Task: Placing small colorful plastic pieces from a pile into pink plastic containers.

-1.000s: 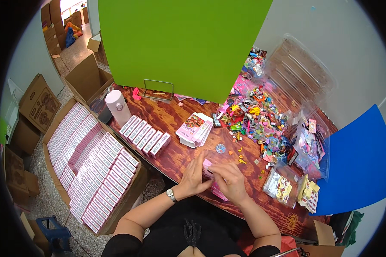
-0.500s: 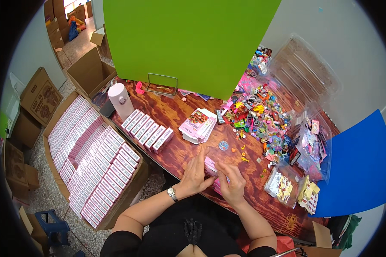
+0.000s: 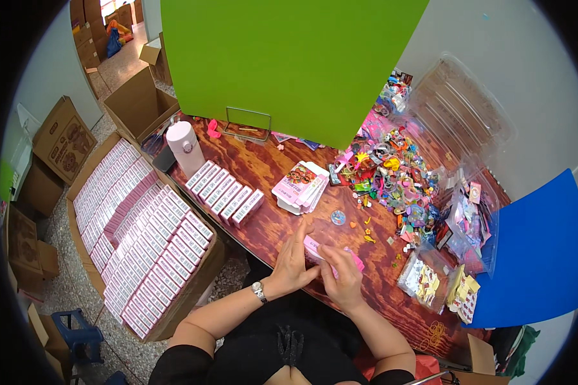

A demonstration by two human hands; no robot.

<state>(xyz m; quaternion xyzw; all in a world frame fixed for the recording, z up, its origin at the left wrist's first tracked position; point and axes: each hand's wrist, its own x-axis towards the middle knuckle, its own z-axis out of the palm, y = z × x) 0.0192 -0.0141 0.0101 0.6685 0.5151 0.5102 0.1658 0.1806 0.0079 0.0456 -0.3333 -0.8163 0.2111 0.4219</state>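
Note:
A small pink carton is held between my two hands, close to the table's front edge. The fingers of my left hand are straight along its left end, and the thumb reaches toward its near side. My right hand has bent fingers over the carton and covers its middle. Pink card shows past the right fingers; I cannot tell whether it is the same carton. Just beyond the hands lies a stack of flat pink-and-white cartons. A round bluish disc rests to its right.
Filled cartons stand in a row at the left, beside a pink bottle. A big cardboard box packed with cartons is left of the table. Small colourful trinkets heap up at the right, near clear plastic trays.
The right fingers have curled further over the carton. The pink card that showed below the right hand now sticks out on its right side. The view has shifted slightly.

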